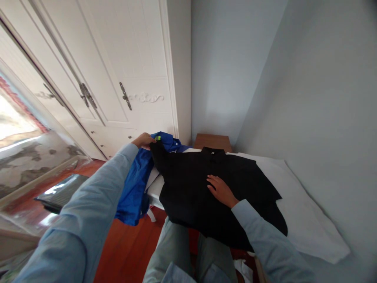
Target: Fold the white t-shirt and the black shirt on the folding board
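Note:
A black short-sleeved garment (188, 184) lies spread out, its collar toward the wall and its lower edge hanging over my legs. My left hand (144, 140) is stretched out to the left and pinches the end of the garment's left sleeve. On the middle of the black cloth rests my right hand (221, 190), palm down with its fingers apart. Beside and beneath the left sleeve is a blue garment (132, 188) with a small green patch, draped over the edge. White cloth (312, 220) shows beyond the black garment on the right.
Behind the garment stands a brown wooden piece (213, 141) against the grey wall. A white wardrobe (141, 59) with dark handles rises at the back left. On the reddish floor at the left is a dark, shiny package (61, 192). White paper or cloth lies low near my legs.

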